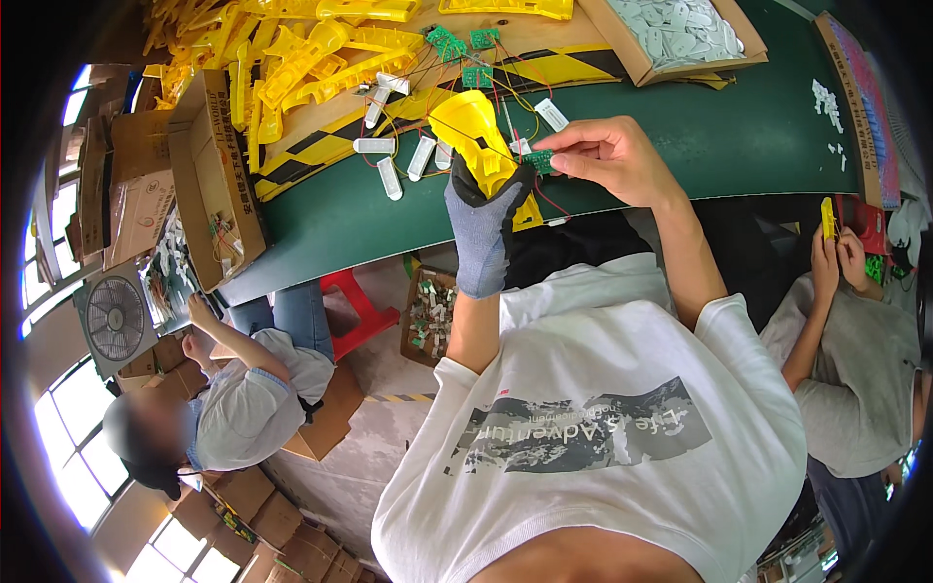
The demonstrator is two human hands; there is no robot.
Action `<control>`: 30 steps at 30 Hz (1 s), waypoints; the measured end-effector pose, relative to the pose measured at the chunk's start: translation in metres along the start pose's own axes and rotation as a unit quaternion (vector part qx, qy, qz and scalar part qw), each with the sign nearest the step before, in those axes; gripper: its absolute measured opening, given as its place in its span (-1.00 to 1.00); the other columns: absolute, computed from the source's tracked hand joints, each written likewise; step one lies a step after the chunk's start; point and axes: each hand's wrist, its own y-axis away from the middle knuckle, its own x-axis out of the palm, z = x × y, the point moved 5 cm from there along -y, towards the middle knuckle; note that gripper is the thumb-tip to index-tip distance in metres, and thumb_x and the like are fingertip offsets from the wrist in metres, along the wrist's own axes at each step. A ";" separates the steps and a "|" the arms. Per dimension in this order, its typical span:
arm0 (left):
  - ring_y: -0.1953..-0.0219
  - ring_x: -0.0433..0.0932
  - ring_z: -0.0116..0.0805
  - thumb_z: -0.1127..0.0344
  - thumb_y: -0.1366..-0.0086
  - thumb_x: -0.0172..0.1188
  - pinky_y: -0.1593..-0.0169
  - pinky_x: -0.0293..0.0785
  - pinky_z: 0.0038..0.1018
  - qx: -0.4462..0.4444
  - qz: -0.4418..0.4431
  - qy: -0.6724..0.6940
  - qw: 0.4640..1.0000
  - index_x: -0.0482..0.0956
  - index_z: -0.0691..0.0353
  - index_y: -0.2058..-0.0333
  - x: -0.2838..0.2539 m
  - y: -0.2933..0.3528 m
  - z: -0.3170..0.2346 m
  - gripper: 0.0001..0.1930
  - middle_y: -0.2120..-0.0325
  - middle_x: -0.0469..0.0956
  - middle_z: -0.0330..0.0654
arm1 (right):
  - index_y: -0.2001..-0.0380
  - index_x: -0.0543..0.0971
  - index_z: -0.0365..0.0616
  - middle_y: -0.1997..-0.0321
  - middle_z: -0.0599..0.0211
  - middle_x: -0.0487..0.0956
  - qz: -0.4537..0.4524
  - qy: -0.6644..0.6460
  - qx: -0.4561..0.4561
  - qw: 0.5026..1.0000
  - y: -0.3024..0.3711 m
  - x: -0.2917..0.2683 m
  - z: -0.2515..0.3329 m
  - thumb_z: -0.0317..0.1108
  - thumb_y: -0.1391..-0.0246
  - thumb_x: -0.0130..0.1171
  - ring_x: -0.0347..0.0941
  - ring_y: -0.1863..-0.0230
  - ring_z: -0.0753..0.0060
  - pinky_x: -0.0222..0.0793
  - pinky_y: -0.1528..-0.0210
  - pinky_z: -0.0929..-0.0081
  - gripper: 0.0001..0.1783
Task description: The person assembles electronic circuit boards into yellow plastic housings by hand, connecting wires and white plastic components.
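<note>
My left hand, in a grey-blue glove with dark fingertips, is closed round a yellow plastic shell with a wide rounded end. In my bare right hand, thumb and fingers pinch a small green circuit board close beside the shell. Thin red, black and yellow wires run about the board and the shell. Several white plastic pieces lie around my left hand, among them a white oblong piece and another white piece behind my right hand. More green circuit boards with wires lie beyond the shell.
A heap of yellow shells covers the far left of the green bench. At the far right stands a carton of white parts. An open carton is at the left edge. Co-workers sit on both sides; a red stool stands below.
</note>
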 end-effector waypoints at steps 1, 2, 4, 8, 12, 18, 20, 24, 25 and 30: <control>0.29 0.47 -0.49 0.62 0.08 0.30 0.20 0.43 -0.59 0.005 -0.003 -0.017 1.000 0.34 0.32 0.03 -0.002 0.000 0.001 -0.44 0.26 0.47 -0.23 | 0.20 0.60 -0.25 0.39 0.36 0.56 0.002 -0.002 0.000 1.000 0.000 0.000 -0.001 -0.49 0.00 0.20 0.42 0.39 0.68 0.36 0.32 0.69 -0.75; 0.29 0.47 -0.49 0.62 0.08 0.30 0.20 0.43 -0.59 0.005 -0.004 -0.018 1.000 0.34 0.32 0.03 -0.002 0.000 0.001 -0.44 0.26 0.47 -0.23 | 0.21 0.61 -0.25 0.41 0.36 0.57 -0.001 0.001 0.006 1.000 0.000 -0.001 -0.001 -0.49 0.01 0.21 0.44 0.39 0.67 0.37 0.32 0.69 -0.77; 0.29 0.47 -0.50 0.61 0.08 0.30 0.21 0.42 -0.60 0.003 0.012 -0.041 0.999 0.35 0.32 0.04 0.000 0.001 0.000 -0.44 0.27 0.48 -0.23 | 0.23 0.62 -0.25 0.44 0.35 0.58 -0.002 0.002 0.012 1.000 0.001 -0.004 -0.003 -0.49 0.02 0.22 0.46 0.40 0.67 0.38 0.32 0.68 -0.78; 0.29 0.47 -0.51 0.60 0.06 0.31 0.22 0.42 -0.60 0.023 0.002 -0.048 0.999 0.36 0.32 0.06 -0.001 0.003 0.001 -0.47 0.28 0.48 -0.24 | 0.26 0.63 -0.22 0.44 0.35 0.61 0.002 0.042 0.021 0.999 0.000 -0.007 -0.008 -0.47 0.02 0.24 0.48 0.41 0.67 0.39 0.32 0.71 -0.80; 0.23 0.49 -0.43 0.59 -0.04 0.22 0.11 0.46 -0.52 0.003 0.024 -0.037 0.999 0.28 0.28 -0.02 0.005 0.004 -0.001 -0.47 0.25 0.47 -0.21 | 0.27 0.64 -0.19 0.43 0.33 0.63 -0.002 0.059 0.027 0.998 0.001 -0.012 -0.011 -0.44 0.04 0.26 0.48 0.45 0.68 0.39 0.36 0.71 -0.80; 0.24 0.50 -0.37 -0.01 -0.40 -0.28 0.16 0.45 -0.46 -0.018 0.093 -0.006 0.995 0.25 0.22 -0.04 -0.002 -0.008 0.013 -0.55 0.26 0.48 -0.16 | 0.27 0.64 -0.20 0.44 0.34 0.62 0.036 0.073 -0.034 0.996 0.005 -0.014 0.010 -0.47 0.03 0.24 0.49 0.45 0.67 0.39 0.39 0.69 -0.80; 0.25 0.51 -0.37 -0.03 -0.40 -0.32 0.18 0.45 -0.46 0.006 0.117 -0.031 0.993 0.26 0.22 -0.03 -0.002 -0.010 0.020 -0.53 0.25 0.49 -0.15 | 0.26 0.63 -0.21 0.44 0.33 0.62 0.030 0.069 -0.038 0.996 -0.002 -0.009 0.015 -0.47 0.03 0.23 0.49 0.44 0.67 0.39 0.38 0.69 -0.80; 0.26 0.53 -0.37 -0.03 -0.40 -0.33 0.19 0.47 -0.45 -0.081 0.105 0.038 0.991 0.30 0.23 -0.01 0.002 -0.008 0.025 -0.53 0.23 0.49 -0.14 | 0.23 0.62 -0.21 0.42 0.34 0.62 -0.004 0.057 -0.057 0.997 -0.028 0.000 0.004 -0.44 -0.01 0.22 0.50 0.41 0.65 0.41 0.32 0.70 -0.79; 0.26 0.54 -0.37 -0.04 -0.40 -0.32 0.19 0.47 -0.45 -0.089 0.116 0.040 0.988 0.31 0.23 -0.01 0.004 -0.008 0.024 -0.52 0.23 0.49 -0.14 | 0.23 0.62 -0.21 0.41 0.35 0.62 -0.010 0.049 -0.055 0.997 -0.030 0.000 0.001 -0.42 -0.02 0.22 0.50 0.40 0.65 0.41 0.30 0.70 -0.79; 0.31 0.53 -0.39 0.05 -0.42 -0.30 0.22 0.49 -0.47 -0.079 0.104 0.058 0.990 0.27 0.22 -0.05 0.004 -0.008 0.022 -0.58 0.28 0.50 -0.12 | 0.23 0.62 -0.21 0.38 0.34 0.62 -0.003 0.045 -0.037 0.998 -0.030 0.003 -0.002 -0.42 -0.03 0.21 0.51 0.35 0.64 0.41 0.26 0.69 -0.79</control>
